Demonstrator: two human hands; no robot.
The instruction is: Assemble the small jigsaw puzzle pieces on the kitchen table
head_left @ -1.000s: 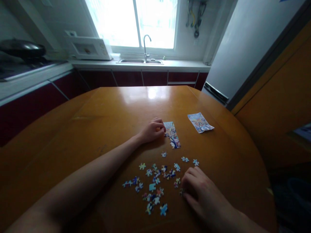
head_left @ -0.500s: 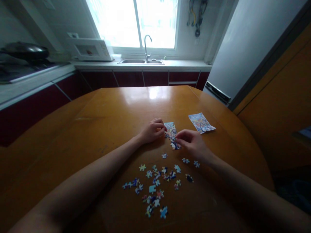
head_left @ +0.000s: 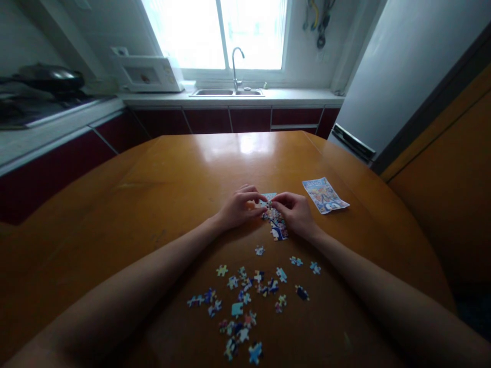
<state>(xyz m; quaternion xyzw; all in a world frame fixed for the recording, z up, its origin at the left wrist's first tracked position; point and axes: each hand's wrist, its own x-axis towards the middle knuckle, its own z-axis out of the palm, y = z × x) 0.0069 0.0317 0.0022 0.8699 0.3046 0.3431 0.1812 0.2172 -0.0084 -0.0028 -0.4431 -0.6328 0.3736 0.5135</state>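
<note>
A partly joined jigsaw puzzle (head_left: 279, 232) lies on the wooden table, its middle partly covered by my fingers. At its left edge rests my left hand (head_left: 243, 207), thumb and forefinger apart with a gap between them, the tips by the puzzle. From the right, my right hand (head_left: 297, 212) reaches over the upper part, thumb and forefinger pinched on a small puzzle piece (head_left: 269, 204). Nearer to me several loose pieces are scattered, among them a light-blue piece (head_left: 237, 309), a blue piece (head_left: 255, 352) and a dark piece (head_left: 302, 293).
A creased printed picture sheet (head_left: 325, 196) lies right of the puzzle. The round-edged wooden table (head_left: 172, 168) fills the foreground. Behind it stand a counter with a sink (head_left: 215, 92), a microwave (head_left: 148, 74) and a pan (head_left: 49, 77) on the stove. A fridge (head_left: 402, 66) is at the right.
My right hand has moved up and left, from the puzzle's lower right to its upper part, close to my left fingertips. My left thumb and forefinger have spread. The view has shifted slightly.
</note>
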